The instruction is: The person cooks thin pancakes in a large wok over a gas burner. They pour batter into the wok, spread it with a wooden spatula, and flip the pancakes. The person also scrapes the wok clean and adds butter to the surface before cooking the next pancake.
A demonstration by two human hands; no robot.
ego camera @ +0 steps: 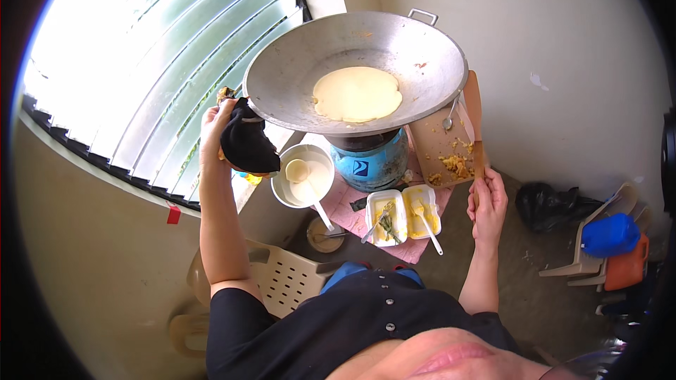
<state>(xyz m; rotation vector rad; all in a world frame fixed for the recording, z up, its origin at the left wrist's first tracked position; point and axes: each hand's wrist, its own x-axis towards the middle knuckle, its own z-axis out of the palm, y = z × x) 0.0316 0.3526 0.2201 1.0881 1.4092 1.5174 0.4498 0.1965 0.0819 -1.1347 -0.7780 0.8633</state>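
Observation:
A large metal wok (296, 100) sits over a blue gas cylinder (369, 163), tilted towards me. In its bottom lies a pale round pool of batter (356, 95). My left hand (214, 121) grips a bunched black cloth (245, 140) against the wok's left rim, where the cloth hides any handle. My right hand (488, 203) is closed on the wooden handle of a brown spatula (473, 105). Its blade points up beside the wok's right rim. Under the wok's left side stands a bowl of batter (285, 187), with a white ladle (298, 171) inside.
A brown tray (425, 148) holds yellow crumbs and a spoon (448, 122). An opened foam box (388, 232) with utensils rests on a pink cloth (348, 195). Louvred window (158, 74) at left; plastic chair (288, 279) below. Black bag (554, 206) and blue jug (610, 236) at right.

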